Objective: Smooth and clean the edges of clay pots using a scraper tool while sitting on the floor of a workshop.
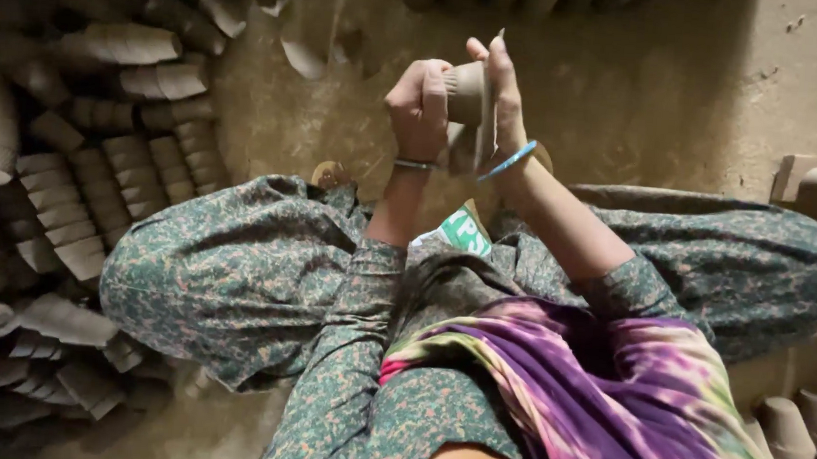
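While you sit over the dirt floor (629, 92), a small clay cup (464, 92) lies sideways between your fingers. Your left hand (419, 108) clenches round its base; your right hand (506, 97) grips its rim, fingers straight. Beyond your left knuckles lie stacked clay cups (75, 206).

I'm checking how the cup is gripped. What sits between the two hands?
In the head view, a small unfired clay cup sits between the left hand and the right hand, touching both. A thin, pale flat piece lies against the right palm; its kind is unclear.
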